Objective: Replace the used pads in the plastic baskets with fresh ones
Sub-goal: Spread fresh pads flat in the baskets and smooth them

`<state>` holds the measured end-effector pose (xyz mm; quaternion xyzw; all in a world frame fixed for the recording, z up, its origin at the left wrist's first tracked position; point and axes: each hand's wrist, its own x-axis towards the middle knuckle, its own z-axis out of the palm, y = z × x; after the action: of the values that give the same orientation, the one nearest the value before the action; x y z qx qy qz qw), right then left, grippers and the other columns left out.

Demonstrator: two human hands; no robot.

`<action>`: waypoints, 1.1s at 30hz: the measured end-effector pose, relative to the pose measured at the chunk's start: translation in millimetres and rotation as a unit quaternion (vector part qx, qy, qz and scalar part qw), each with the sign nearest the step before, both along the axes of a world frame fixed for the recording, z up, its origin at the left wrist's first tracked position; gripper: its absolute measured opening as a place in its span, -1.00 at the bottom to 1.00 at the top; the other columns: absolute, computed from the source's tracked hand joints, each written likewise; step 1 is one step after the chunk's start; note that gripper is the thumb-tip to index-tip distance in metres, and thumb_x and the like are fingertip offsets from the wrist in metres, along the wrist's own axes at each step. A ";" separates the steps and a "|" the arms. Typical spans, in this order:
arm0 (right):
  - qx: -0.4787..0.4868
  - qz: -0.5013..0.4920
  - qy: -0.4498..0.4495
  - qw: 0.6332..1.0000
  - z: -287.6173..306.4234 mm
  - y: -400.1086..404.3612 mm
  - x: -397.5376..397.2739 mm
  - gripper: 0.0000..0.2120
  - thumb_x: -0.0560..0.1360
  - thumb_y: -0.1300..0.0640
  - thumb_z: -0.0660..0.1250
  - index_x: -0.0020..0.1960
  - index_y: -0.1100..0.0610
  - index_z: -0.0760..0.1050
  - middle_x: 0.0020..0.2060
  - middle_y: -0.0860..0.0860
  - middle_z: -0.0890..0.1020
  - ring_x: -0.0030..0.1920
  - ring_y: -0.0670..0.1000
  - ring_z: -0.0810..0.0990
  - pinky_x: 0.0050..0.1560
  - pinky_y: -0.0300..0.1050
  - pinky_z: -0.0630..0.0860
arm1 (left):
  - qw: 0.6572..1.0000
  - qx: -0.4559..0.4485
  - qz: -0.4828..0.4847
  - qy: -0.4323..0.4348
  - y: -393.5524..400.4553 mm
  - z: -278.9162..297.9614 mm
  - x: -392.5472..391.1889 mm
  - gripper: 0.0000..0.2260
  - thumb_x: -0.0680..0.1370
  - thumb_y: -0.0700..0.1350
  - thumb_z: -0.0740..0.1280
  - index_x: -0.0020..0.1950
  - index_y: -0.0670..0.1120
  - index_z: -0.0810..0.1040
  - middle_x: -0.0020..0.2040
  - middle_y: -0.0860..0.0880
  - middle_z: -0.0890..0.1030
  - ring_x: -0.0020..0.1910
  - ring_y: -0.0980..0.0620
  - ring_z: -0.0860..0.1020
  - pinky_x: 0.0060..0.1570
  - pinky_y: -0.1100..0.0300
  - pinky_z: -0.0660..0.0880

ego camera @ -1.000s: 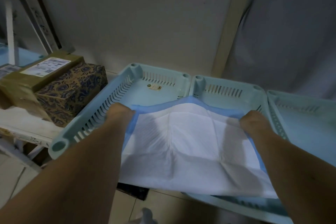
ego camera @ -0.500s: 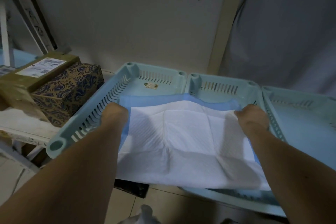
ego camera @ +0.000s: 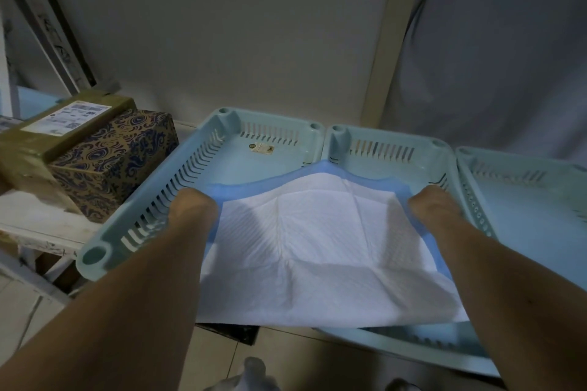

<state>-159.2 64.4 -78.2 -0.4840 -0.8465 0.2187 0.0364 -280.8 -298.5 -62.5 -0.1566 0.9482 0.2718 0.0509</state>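
**Layout of baskets, pad and boxes**

Three plastic baskets stand side by side against the wall: left basket (ego camera: 152, 209), middle basket (ego camera: 390, 144), right basket (ego camera: 521, 174). The left and middle baskets touch at their rims. One pad (ego camera: 317, 247) lies across both, its far edge draped over their shared rims and its near edge hanging past the front. The left hand (ego camera: 193, 206) is at the pad's left edge, inside the left basket; the right hand (ego camera: 432, 203) is at its right edge, inside the middle basket. Left of the baskets, a patterned box (ego camera: 117, 162) sits on a shelf (ego camera: 38, 225), with a labelled parcel (ego camera: 54, 133) just behind it.
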 end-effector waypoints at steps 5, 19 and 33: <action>-0.031 -0.021 0.018 0.999 2.8 1.7 -1.7 -0.75 0.56 0.12 0.20 0.11 0.26 0.51 0.12 0.20 0.56 0.15 0.22 0.52 -0.01 -0.03 0.40 | 0.998 -0.011 -0.059 -0.030 -4.4 -4.5 -6.4 -0.73 0.61 -0.10 0.21 0.20 -0.24 0.52 0.15 -0.20 0.57 0.18 -0.18 0.52 0.17 0.04 0.44; -0.004 -0.038 0.007 0.999 6.1 -4.9 8.6 -0.56 0.49 0.10 0.32 0.25 0.36 0.42 0.14 0.24 0.55 0.12 0.22 0.57 -0.04 -0.01 0.53 | 0.994 -0.044 -0.038 -0.088 -4.2 -4.7 -10.1 -0.65 0.59 -0.09 0.28 0.24 -0.32 0.46 0.22 -0.25 0.52 0.24 -0.22 0.48 0.18 0.02 0.42; 0.033 -0.006 -0.037 0.999 9.9 -15.0 11.4 -0.69 0.57 0.16 0.20 0.24 0.33 0.42 0.19 0.25 0.54 0.19 0.22 0.53 -0.02 -0.08 0.41 | 0.993 -0.067 -0.027 -0.097 -3.2 -6.0 -12.3 -0.63 0.56 -0.06 0.34 0.23 -0.31 0.48 0.20 -0.23 0.55 0.22 -0.20 0.51 0.18 0.03 0.44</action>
<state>-147.8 49.4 -68.3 -0.4955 -0.8511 0.1720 0.0223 -293.1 -301.7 -68.5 -0.1599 0.9587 0.1895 0.1391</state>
